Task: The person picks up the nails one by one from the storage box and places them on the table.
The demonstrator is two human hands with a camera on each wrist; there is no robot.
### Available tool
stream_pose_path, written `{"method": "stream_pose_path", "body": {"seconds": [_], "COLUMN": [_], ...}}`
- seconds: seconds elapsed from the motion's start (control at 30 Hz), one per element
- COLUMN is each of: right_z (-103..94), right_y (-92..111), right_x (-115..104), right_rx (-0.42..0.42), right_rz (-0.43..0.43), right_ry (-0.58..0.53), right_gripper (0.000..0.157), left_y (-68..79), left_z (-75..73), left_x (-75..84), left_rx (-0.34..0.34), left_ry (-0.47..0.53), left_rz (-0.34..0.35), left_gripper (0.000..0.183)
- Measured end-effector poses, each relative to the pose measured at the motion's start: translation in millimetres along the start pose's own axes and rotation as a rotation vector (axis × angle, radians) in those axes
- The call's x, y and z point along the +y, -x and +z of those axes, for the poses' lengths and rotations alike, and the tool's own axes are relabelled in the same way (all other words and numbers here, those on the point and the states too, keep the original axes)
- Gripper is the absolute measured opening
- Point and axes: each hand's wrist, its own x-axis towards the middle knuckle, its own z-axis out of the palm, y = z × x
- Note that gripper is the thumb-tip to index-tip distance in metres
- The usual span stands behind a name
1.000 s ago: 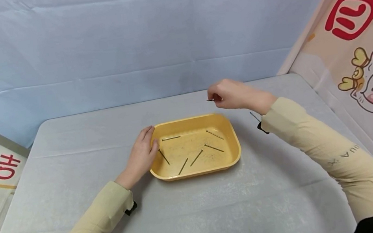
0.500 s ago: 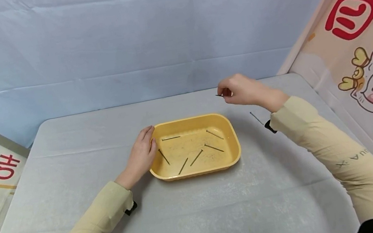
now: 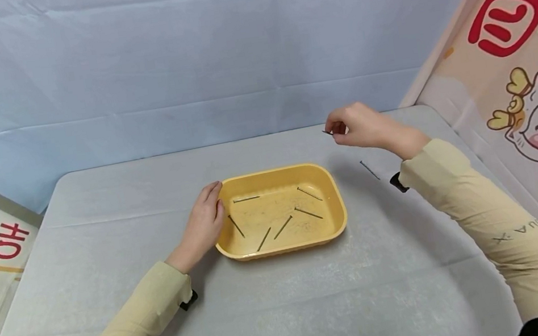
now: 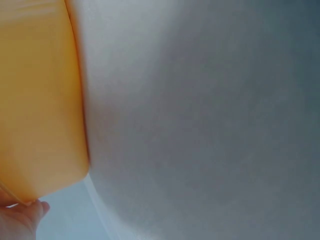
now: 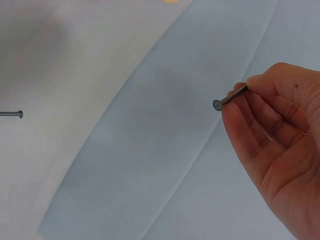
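A yellow rectangular tray (image 3: 281, 251) stands on the table with several nails lying spread over its bottom, one of them a nail (image 3: 283, 227) near the front. My left hand (image 3: 201, 223) holds the tray's left rim, thumb over the edge and fingers along the outside at the far corner. To the right of the tray and above the table, my right hand (image 3: 358, 126) pinches a nail (image 5: 231, 97) between thumb and fingers, its flat head sticking out. Another nail (image 3: 369, 170) lies on the tabletop below the right wrist.
A grey-white cloth covers the table (image 3: 289, 314). Behind it hangs a pale blue cloth backdrop (image 3: 156, 63). Printed panels stand on both sides, the right panel (image 3: 512, 99) with red characters and a cartoon face.
My right hand has moved right and slightly away from me with the nail, uncovering the one on the table. The left hand and the tray have stayed put.
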Motion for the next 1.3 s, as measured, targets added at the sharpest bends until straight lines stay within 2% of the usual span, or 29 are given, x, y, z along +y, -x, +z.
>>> {"method": "stream_pose_path", "body": {"seconds": [0.7,1.3], "right_z": [-4.7,1.3], "right_y": [20,40], "right_x": [19,41], "right_rx": [0.009,-0.011], "right_rz": [0.115,0.22], "right_ry": [-0.048,-0.102], "right_gripper": [0.015,0.017], "left_y": [0.2,1.0], "left_z": [-1.5,-0.5], "left_x": [-0.9,-0.9], "left_rx": [-0.028,-0.019], "left_ry": [-0.011,-0.004], "left_rz": [-0.016,-0.006], "left_gripper": [0.045,0.045]}}
